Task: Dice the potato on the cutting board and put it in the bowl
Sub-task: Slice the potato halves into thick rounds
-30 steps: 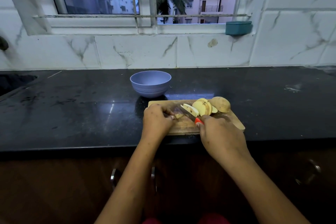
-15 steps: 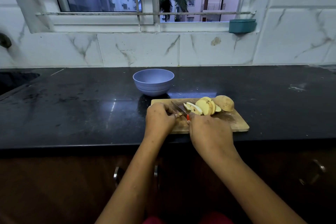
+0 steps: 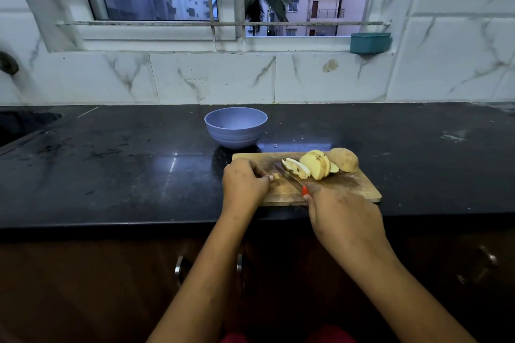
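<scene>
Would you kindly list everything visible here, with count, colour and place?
countertop: one, black, across the view.
cutting board: one, wooden, countertop's front edge.
bowl: one, lavender, behind the cutting board.
potato slices: several, pale yellow, leaning together on the board.
potato half: one, tan-skinned, board's far right.
knife: one, red handle, blade over the board.
potato piece: one, pale, left of the blade.
container: one, teal, window ledge.
left hand: one, holds the potato piece.
right hand: one, grips the knife.
</scene>
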The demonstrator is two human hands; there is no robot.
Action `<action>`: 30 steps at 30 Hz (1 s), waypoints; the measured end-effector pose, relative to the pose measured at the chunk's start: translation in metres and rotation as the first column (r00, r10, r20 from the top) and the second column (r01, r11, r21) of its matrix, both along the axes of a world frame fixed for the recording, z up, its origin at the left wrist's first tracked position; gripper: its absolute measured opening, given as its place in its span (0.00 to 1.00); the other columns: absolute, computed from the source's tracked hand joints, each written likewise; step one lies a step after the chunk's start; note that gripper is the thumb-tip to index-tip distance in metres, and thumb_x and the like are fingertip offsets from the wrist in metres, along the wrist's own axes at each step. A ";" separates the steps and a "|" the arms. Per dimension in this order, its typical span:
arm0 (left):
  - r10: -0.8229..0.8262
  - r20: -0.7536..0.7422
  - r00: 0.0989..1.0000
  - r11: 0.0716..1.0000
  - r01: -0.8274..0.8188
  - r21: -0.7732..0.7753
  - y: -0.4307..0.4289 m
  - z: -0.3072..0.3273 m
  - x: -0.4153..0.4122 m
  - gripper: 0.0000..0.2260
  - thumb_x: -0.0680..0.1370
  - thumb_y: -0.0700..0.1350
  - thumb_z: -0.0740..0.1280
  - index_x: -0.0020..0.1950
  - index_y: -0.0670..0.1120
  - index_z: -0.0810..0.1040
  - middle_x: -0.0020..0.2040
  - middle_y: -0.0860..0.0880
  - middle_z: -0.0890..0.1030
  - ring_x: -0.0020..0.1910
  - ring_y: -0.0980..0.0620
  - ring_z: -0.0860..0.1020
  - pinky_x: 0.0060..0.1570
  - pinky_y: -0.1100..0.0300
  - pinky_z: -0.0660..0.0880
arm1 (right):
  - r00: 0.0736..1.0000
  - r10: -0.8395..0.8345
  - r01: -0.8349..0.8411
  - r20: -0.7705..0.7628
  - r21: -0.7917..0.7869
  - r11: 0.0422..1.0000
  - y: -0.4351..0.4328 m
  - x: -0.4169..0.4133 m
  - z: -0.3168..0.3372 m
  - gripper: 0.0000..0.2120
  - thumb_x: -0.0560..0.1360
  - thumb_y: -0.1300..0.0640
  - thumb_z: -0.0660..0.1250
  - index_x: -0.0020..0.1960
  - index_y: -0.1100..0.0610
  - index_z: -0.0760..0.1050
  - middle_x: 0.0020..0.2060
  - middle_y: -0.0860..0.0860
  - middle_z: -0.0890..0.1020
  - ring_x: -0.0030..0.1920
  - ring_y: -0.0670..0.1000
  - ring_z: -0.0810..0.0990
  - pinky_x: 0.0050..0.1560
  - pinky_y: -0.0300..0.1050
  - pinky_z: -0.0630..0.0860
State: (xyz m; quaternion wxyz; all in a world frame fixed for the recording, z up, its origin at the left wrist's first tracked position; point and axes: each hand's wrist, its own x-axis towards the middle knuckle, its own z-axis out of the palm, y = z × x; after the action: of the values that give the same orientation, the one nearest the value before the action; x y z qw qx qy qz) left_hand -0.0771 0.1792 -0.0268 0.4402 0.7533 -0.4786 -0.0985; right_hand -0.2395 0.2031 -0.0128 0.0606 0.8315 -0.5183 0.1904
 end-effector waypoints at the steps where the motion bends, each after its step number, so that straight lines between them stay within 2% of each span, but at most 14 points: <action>1: -0.004 0.003 1.000 1.000 0.004 0.003 0.000 0.000 0.000 0.06 0.71 0.44 0.74 0.35 0.45 0.82 0.40 0.50 0.82 0.44 0.54 0.77 0.41 0.63 0.69 | 1.000 0.002 -0.002 0.007 -0.017 1.000 -0.001 0.001 0.001 0.13 0.82 0.55 0.56 0.65 0.47 0.69 0.40 0.46 0.76 0.40 0.48 0.77 0.29 0.42 0.65; 4: -0.027 0.003 1.000 1.000 0.027 0.011 0.002 0.001 0.001 0.05 0.71 0.44 0.74 0.36 0.46 0.82 0.40 0.50 0.82 0.43 0.54 0.77 0.40 0.65 0.67 | 0.999 0.019 -0.018 0.029 -0.036 0.999 -0.001 0.003 0.004 0.14 0.82 0.54 0.54 0.66 0.47 0.68 0.36 0.46 0.72 0.36 0.48 0.74 0.26 0.40 0.64; 7: -0.035 0.019 0.999 0.999 0.035 0.011 0.002 0.002 0.002 0.03 0.71 0.43 0.73 0.37 0.46 0.83 0.42 0.50 0.83 0.42 0.56 0.76 0.41 0.65 0.67 | 0.998 0.057 -0.056 0.035 -0.022 0.998 0.000 0.008 0.005 0.15 0.82 0.54 0.55 0.67 0.46 0.68 0.42 0.47 0.79 0.42 0.49 0.79 0.31 0.42 0.69; 9: -0.035 0.024 0.999 0.999 0.035 0.000 0.002 0.002 0.001 0.03 0.72 0.41 0.72 0.38 0.45 0.83 0.43 0.50 0.83 0.42 0.56 0.76 0.41 0.66 0.67 | 0.997 0.070 -0.069 0.021 -0.033 0.997 0.002 0.011 0.003 0.16 0.82 0.54 0.56 0.69 0.45 0.66 0.44 0.47 0.80 0.43 0.50 0.80 0.32 0.43 0.68; 11: -0.036 0.022 0.999 0.999 0.037 -0.004 0.002 0.002 0.000 0.02 0.72 0.40 0.72 0.39 0.45 0.83 0.43 0.50 0.83 0.43 0.55 0.77 0.41 0.66 0.67 | 0.998 0.064 -0.063 0.004 -0.049 0.997 0.001 0.013 0.001 0.17 0.81 0.55 0.57 0.69 0.45 0.66 0.43 0.47 0.80 0.42 0.49 0.79 0.29 0.42 0.65; 14: -0.034 0.020 0.999 0.999 0.034 -0.002 0.003 0.003 0.000 0.02 0.72 0.40 0.72 0.39 0.45 0.84 0.42 0.50 0.83 0.42 0.56 0.75 0.39 0.68 0.65 | 0.999 0.036 -0.038 -0.026 -0.068 0.997 -0.001 0.017 0.000 0.15 0.81 0.56 0.58 0.67 0.46 0.68 0.40 0.46 0.79 0.34 0.48 0.72 0.24 0.41 0.57; 16: -0.037 0.016 0.999 0.999 0.037 -0.005 0.003 0.003 0.000 0.03 0.71 0.40 0.72 0.38 0.45 0.84 0.41 0.49 0.83 0.41 0.56 0.75 0.39 0.67 0.65 | 0.999 0.023 -0.026 -0.045 -0.078 0.997 -0.003 0.020 0.000 0.14 0.81 0.56 0.58 0.66 0.47 0.69 0.40 0.47 0.79 0.31 0.47 0.66 0.24 0.41 0.56; 21: -0.043 0.020 0.999 0.999 0.043 -0.003 0.003 0.004 0.000 0.03 0.71 0.39 0.72 0.38 0.45 0.83 0.41 0.49 0.83 0.43 0.55 0.76 0.41 0.67 0.66 | 0.998 0.024 -0.028 -0.054 -0.086 0.996 -0.006 0.023 -0.001 0.14 0.82 0.56 0.58 0.67 0.47 0.69 0.40 0.48 0.80 0.31 0.47 0.65 0.24 0.42 0.56; 23: -0.046 0.022 0.999 0.999 0.046 0.000 0.003 0.004 0.000 0.03 0.72 0.39 0.72 0.38 0.45 0.83 0.40 0.50 0.82 0.43 0.56 0.75 0.41 0.67 0.66 | 0.998 0.029 -0.033 -0.054 -0.083 0.996 -0.006 0.022 -0.001 0.14 0.82 0.55 0.57 0.67 0.47 0.68 0.39 0.47 0.79 0.32 0.47 0.66 0.24 0.42 0.56; 27: -0.051 0.028 0.998 0.999 0.050 0.002 0.004 0.005 0.001 0.04 0.71 0.40 0.72 0.36 0.46 0.82 0.35 0.54 0.78 0.38 0.58 0.73 0.35 0.71 0.65 | 0.998 0.019 -0.024 -0.063 -0.077 0.997 -0.007 0.021 -0.001 0.14 0.82 0.55 0.57 0.66 0.47 0.68 0.32 0.46 0.67 0.30 0.47 0.66 0.24 0.41 0.57; 30: -0.056 0.025 0.998 0.998 0.056 -0.003 0.004 0.005 0.000 0.05 0.72 0.40 0.73 0.36 0.46 0.82 0.35 0.55 0.78 0.39 0.59 0.74 0.39 0.69 0.66 | 0.998 0.026 -0.029 -0.049 -0.064 0.998 -0.008 0.021 -0.001 0.14 0.82 0.55 0.57 0.67 0.47 0.68 0.33 0.46 0.70 0.31 0.47 0.68 0.24 0.41 0.58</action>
State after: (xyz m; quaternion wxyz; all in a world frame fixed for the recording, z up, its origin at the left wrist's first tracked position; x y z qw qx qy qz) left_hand -0.0766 0.1831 -0.0219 0.4325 0.7401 -0.5051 -0.1005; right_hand -0.2182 0.1952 -0.0143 0.0970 0.8406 -0.4987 0.1879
